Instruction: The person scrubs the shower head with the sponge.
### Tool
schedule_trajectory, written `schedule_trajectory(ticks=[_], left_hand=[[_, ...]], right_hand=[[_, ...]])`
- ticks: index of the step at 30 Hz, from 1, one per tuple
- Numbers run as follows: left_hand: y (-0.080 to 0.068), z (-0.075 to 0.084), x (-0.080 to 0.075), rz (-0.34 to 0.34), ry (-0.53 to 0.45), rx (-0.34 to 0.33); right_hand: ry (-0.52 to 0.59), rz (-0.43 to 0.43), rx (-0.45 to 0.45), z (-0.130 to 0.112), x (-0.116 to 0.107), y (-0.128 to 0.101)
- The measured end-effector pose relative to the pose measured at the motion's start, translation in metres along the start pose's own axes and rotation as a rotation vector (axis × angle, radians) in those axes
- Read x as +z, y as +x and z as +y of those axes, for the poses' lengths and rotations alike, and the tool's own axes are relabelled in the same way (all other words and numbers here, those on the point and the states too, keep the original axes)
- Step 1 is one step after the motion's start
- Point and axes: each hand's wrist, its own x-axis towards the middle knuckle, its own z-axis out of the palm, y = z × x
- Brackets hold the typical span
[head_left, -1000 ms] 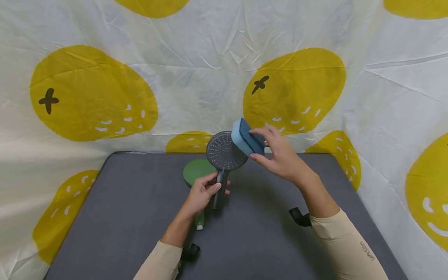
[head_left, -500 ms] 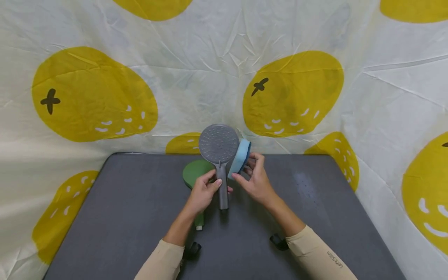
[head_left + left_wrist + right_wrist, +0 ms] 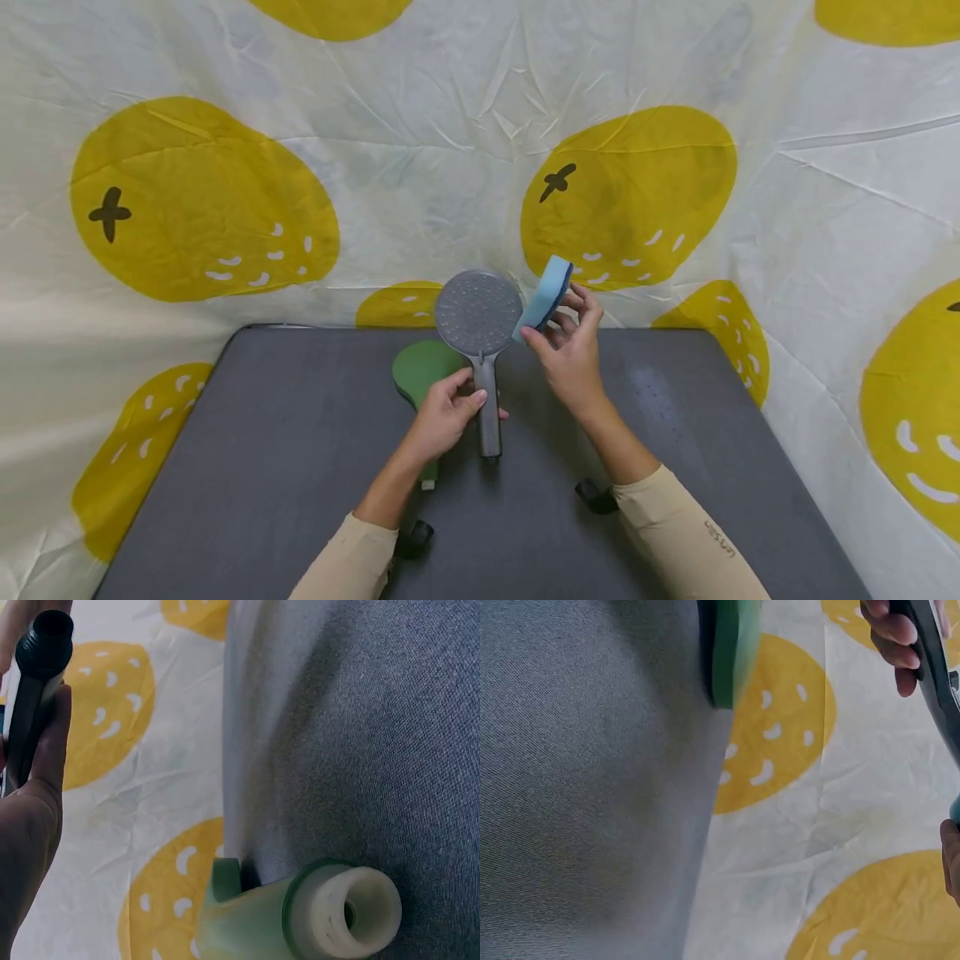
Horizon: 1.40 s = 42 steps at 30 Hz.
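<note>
The left hand [image 3: 442,418] grips a showerhead [image 3: 478,312]; the right hand [image 3: 573,362] pinches a sponge [image 3: 545,297]. The right sleeve [image 3: 671,525] bears small, illegible lettering [image 3: 720,539].

Left hand [image 3: 34,814]: I see it at the left edge, holding a dark handle [image 3: 28,712].
Handle end: round, ringed and hollow, pointing toward my camera near the top corner.
Skin [image 3: 11,630]: in that corner beyond the handle; I cannot tell which hand it belongs to.
Green piece [image 3: 251,919]: lying low in my view on a grey surface [image 3: 367,750], a short tab standing at its side.
White collar [image 3: 324,930]: capping the green piece, its hole facing me.
Backdrop [image 3: 90,855]: I make out white, creased cloth with yellow patches and white flecks.
</note>
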Motion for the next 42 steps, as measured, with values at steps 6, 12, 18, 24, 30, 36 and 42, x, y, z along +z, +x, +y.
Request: schedule_trajectory(ticks=[6, 12, 18, 24, 30, 36, 42], left_hand=[[0.002, -0.001, 0.002, 0.004, -0.024, 0.003], [0.007, -0.002, 0.005, 0.030, -0.085, 0.012], [0.007, -0.005, 0.001, -0.003, -0.097, -0.020], [0.007, -0.002, -0.001, -0.076, -0.149, -0.003], [0.008, 0.004, -0.001, -0.109, -0.192, -0.006], [0.007, 0.002, -0.001, -0.153, -0.193, 0.006], [0.007, 0.001, -0.003, -0.131, -0.203, 0.016]], right_hand=[[-0.021, -0.004, 0.056, 0.006, 0.003, -0.010], [-0.140, -0.121, 0.056, 0.009, 0.017, -0.032], [-0.240, -0.151, -0.034, 0.007, 0.022, -0.038], [-0.269, -0.131, -0.110, 0.006, 0.019, -0.030], [-0.298, -0.105, -0.186, 0.000, 0.014, -0.010], [-0.396, -0.077, -0.208, -0.010, 0.004, 0.012], [-0.540, -0.159, -0.255, -0.004, 0.002, 0.004]])
